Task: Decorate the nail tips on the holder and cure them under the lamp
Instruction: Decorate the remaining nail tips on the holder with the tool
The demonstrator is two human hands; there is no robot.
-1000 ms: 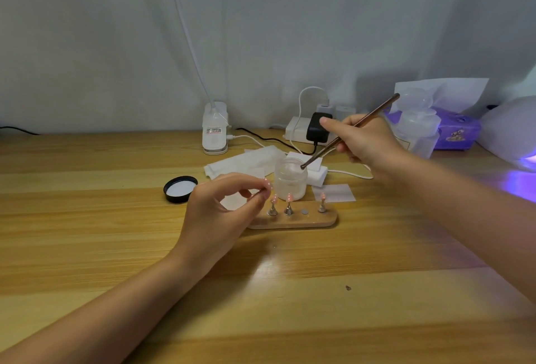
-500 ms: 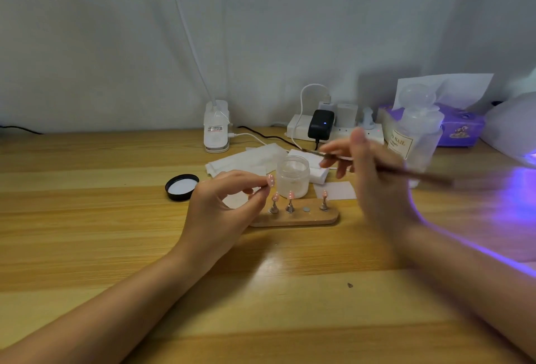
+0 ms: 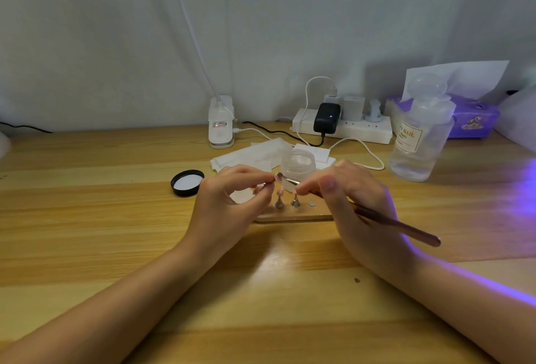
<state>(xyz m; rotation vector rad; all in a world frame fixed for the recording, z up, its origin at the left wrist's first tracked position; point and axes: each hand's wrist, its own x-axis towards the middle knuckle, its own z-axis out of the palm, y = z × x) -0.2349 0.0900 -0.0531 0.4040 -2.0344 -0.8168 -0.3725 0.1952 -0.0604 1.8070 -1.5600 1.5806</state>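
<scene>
At frame centre, the right hand [image 3: 351, 189], gripping the brush [image 3: 377, 217], has swung back from the jar [image 3: 297, 164] and is touching the nail tip [image 3: 279, 179] the left hand [image 3: 232, 198] is pinching; decorating is starting.

A home nail-art desk: wooden tabletop [image 3: 116, 218], power strip [image 3: 342, 128], tissue box [image 3: 475, 119], curtain backdrop [image 3: 261, 29].
</scene>
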